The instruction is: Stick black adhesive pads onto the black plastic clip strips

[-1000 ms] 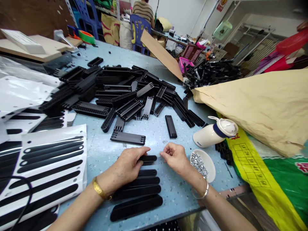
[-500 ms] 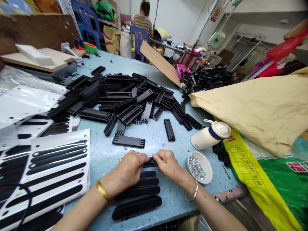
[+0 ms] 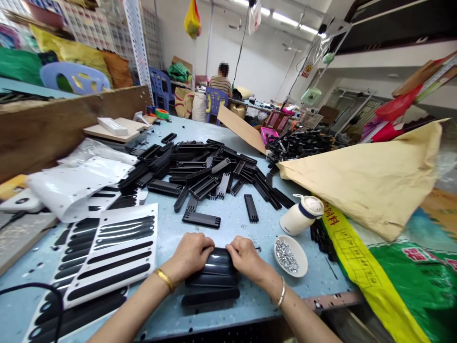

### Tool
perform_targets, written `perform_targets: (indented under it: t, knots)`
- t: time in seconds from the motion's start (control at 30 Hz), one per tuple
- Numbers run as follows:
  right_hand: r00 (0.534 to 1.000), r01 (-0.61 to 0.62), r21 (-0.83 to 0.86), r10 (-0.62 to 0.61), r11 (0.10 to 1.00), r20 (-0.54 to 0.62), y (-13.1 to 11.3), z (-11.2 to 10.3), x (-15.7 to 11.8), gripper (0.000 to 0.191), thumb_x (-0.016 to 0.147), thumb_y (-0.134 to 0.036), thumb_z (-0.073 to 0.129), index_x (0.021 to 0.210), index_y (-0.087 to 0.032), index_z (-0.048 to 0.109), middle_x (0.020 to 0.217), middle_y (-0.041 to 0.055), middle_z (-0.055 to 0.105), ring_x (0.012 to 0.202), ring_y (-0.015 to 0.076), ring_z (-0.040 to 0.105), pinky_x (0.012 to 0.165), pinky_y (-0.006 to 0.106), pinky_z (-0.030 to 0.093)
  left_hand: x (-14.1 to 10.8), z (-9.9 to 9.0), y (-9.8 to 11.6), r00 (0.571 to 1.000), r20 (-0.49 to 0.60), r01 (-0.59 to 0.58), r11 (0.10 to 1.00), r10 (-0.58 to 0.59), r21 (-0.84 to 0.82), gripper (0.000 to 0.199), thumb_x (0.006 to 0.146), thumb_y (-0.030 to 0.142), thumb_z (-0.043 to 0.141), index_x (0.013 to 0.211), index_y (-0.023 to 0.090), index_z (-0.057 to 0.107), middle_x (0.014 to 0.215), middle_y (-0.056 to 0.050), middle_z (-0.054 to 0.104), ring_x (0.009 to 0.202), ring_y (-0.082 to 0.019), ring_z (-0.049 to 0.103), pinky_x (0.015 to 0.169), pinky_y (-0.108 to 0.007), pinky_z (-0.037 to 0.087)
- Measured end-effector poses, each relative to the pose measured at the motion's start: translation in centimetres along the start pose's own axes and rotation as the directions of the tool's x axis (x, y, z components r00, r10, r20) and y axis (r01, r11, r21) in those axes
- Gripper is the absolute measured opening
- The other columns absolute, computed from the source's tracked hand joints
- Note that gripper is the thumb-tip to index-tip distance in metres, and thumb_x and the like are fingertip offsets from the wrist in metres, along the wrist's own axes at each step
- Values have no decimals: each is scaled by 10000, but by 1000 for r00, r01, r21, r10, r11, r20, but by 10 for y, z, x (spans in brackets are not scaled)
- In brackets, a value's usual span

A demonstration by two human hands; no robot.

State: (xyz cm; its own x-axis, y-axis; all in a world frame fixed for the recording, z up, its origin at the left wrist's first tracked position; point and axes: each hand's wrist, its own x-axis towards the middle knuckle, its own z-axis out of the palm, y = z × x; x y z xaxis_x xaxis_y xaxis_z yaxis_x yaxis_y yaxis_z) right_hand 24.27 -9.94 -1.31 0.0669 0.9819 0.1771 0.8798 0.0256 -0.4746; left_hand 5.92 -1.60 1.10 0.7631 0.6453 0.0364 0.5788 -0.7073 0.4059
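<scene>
Black strips (image 3: 214, 271) under both hands, left of the bowl (image 3: 302, 258)

White and filled with small shiny silver bits (image 3: 286, 256), the bowl sits near the right edge of the blue table (image 3: 235, 226). Left of it, several black strips lie close together, with one more strip (image 3: 210, 297) nearer the person. Both hands are at the far edge of the group: the right hand (image 3: 246, 257), the one nearer the bowl, and the left hand (image 3: 192, 256), farther from it. In each, the fingers are curled in with the thumb against the strips; I cannot tell whether either grip is clamped on one or only pressing. Just beyond the bowl leans a cream bottle (image 3: 294, 219). Beyond and left of it spreads a pile of black pieces (image 3: 203, 183); well to its left lie white sheets (image 3: 152, 238) bearing black shapes. A yellow and green sack (image 3: 403, 271) is to its right. Far beyond the bowl, a person in a striped top (image 3: 220, 84) sits facing away.
</scene>
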Motion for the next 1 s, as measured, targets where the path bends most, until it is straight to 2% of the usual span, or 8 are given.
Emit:
perform_targets:
  t: [0.13, 0.23, 0.3, 0.37, 0.5, 0.73, 0.83, 1.0]
  knots:
    - [994, -49, -2, 48, 999, -99, -2, -2, -4, 257, 884, -164, 567, 648, -156, 668, 639, 31, 648, 609, 138, 579, 591, 241, 358, -23, 1, 3, 997, -74, 14, 1000, -12, 25, 354, 855, 80, 459, 1092, 168, 706, 1084, -125, 739, 1011, -305, 672, 861, -445, 482]
    - [983, -63, 5, 63, 998, -174, -9, 10, -6, 187, 874, -260, 623, 732, -158, 691, 722, 54, 677, 693, 166, 608, 653, 252, 394, -39, 13, 10, 989, -132, -55, 997, 63, 62, 396, 899, 161, 460, 1271, 135, 595, 1353, -151, 590, 1296, -375, 469, 1012, -537, 392]
    - [977, -59, 13, 61, 998, -206, -14, 22, -8, 180, 845, -277, 661, 710, -161, 679, 704, 52, 666, 683, 169, 603, 650, 252, 404, -47, 24, 13, 975, -169, -129, 986, 146, 104, 451, 910, 254, 505, 1339, 116, 530, 1416, -152, 531, 1367, -408, 357, 1060, -574, 344]
    - [972, -47, 21, 50, 999, -231, -16, 32, -11, 195, 851, -253, 646, 678, -164, 657, 680, 46, 647, 665, 163, 593, 634, 246, 406, -53, 32, 14, 957, -200, -182, 973, 208, 142, 484, 923, 289, 512, 1373, 112, 489, 1429, -144, 520, 1391, -403, 317, 1080, -574, 332]
    - [963, 13, 17, -8, 1000, -271, -13, 42, -15, 303, 899, -155, 502, 610, -183, 587, 647, 39, 614, 645, 161, 566, 618, 252, 392, -54, 35, 12, 951, -212, -191, 965, 227, 177, 434, 936, 244, 488, 1347, 109, 512, 1417, -132, 536, 1389, -387, 333, 1084, -561, 348]
    - [948, 49, -20, -52, 999, -315, -5, 26, -12, 365, 958, -124, 328, 686, -186, 562, 643, 43, 604, 596, 159, 545, 588, 258, 385, -56, 28, 15, 942, -254, -177, 969, 217, 171, 451, 846, 48, 460, 1277, 118, 572, 1366, -129, 585, 1371, -360, 381, 1081, -549, 371]
    - [955, 53, -47, -64, 998, -291, -12, 21, -10, 325, 972, -159, 351, 769, -172, 605, 729, 69, 636, 696, 182, 575, 658, 276, 401, -63, 29, 16, 934, -320, -101, 975, 161, 196, 455, 878, 113, 476, 1328, 133, 535, 1427, -148, 518, 1399, -388, 317, 1083, -591, 342]
    - [977, 117, -101, -132, 988, -167, -32, 33, -13, 253, 921, -187, 474, 732, -186, 643, 733, 67, 649, 722, 201, 569, 689, 296, 382, -66, 30, 9, 923, -361, -75, 983, 133, 170, 445, 878, 122, 472, 1310, 183, 560, 1412, -137, 538, 1377, -405, 355, 973, -586, 457]
